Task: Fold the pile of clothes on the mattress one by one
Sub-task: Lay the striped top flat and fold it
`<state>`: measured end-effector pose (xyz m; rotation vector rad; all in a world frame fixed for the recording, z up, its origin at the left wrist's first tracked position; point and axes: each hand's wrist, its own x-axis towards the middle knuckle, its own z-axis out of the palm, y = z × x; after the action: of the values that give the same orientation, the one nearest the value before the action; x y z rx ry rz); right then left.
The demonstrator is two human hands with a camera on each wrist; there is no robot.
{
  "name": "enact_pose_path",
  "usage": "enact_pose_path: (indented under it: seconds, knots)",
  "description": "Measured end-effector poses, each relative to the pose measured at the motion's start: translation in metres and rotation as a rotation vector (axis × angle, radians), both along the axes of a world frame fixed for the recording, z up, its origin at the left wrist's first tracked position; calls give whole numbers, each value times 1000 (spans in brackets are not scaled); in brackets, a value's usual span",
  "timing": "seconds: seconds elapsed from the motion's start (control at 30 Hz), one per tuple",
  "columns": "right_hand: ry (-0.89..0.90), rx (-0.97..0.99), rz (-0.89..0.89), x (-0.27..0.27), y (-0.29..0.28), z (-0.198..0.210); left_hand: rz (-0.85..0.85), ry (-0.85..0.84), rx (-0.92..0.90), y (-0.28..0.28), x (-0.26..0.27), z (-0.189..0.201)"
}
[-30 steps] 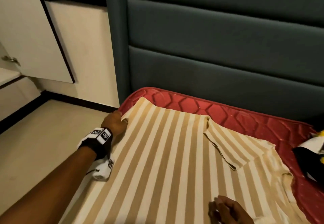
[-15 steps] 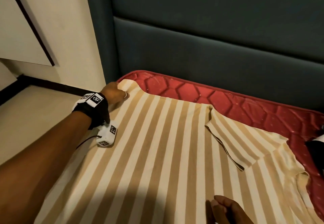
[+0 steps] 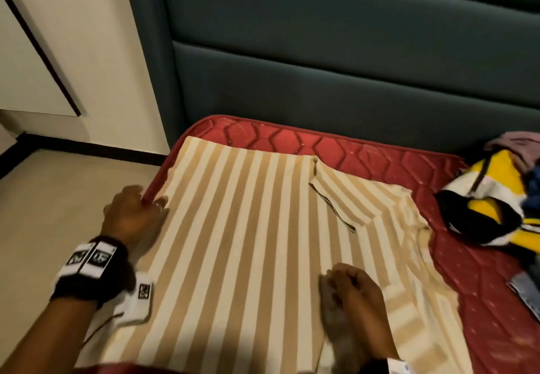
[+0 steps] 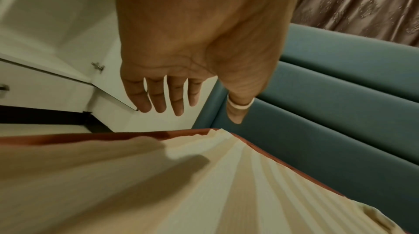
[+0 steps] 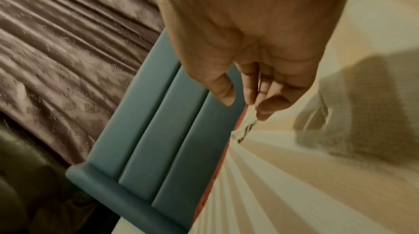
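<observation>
As both hands hover, striped shirt beneath

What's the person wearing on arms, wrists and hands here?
Both forearms are bare, no sleeves in view. The left hand has a pale ring on the thumb. The left wrist carries a black band with white marker tags and a small white tagged module trailing a thin dark cable. The right hand shows no ring.

Cloth pretty much everywhere here

Striped shirt is looking like soft matt knit, red mattress is showing quilted fabric, teal headboard is looking smooth and padded, curtain is shining satiny.
</observation>
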<state>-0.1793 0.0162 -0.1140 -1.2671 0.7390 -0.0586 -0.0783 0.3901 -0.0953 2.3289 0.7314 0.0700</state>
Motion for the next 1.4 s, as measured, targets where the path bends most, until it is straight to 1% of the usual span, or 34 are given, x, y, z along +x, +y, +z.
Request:
enact_pose_path:
  seconds: [0.07,0.17,0.23,0.33,0.4,0.47,0.53,0.6,0.67,0.8,0.87,0.97,1.07,1.13,1.17,1.2,1.27,1.3,1.33,1.4]
  knots:
    - [-16,-162,-15,-23,-11,8,10,23,55,0,-66,-4]
    - [25,-307,-140,-71,-28,13,105,188,147,16,-150,-32]
    - [113,-381,-190,-96,-27,13,169,293,163,25,-190,-52]
    - [189,-375,-205,-128,-22,19,247,338,110,25,-229,-61]
    - [231,-278,-209,-131,-19,19,321,295,46,23,-232,-55]
    - [255,-135,-219,-128,-20,23,318,243,-2,20,-230,-45]
    - [232,-15,-259,-119,-27,22,304,202,-100,19,-226,-37]
    - [200,69,-302,-112,-33,24,337,187,-218,19,-224,-34]
    - [169,111,-338,-106,-37,23,388,172,-307,17,-222,-32]
    - [158,130,-435,-99,-40,23,437,107,-491,14,-213,-23]
    - [149,127,-454,-98,-42,24,431,82,-534,11,-211,-19]
    - [147,119,-466,-96,-49,24,439,-9,-620,7,-211,-15]
    - [80,94,-522,-94,-52,28,438,-105,-643,13,-209,-18]
    - [45,87,-571,-91,-59,23,447,-180,-678,21,-207,-21]
    - [23,91,-558,-90,-63,21,448,-193,-708,24,-205,-20]
    - [-7,92,-505,-89,-71,17,440,-193,-751,28,-203,-19]
    - [30,35,-404,-88,-86,11,376,-158,-873,34,-199,-14]
    - [73,-19,-405,-88,-91,13,328,-145,-916,37,-197,-12]
    - [88,-81,-431,-89,-95,17,274,-132,-931,40,-196,-9]
    - [89,-169,-389,-88,-103,18,189,-116,-890,45,-197,-7]
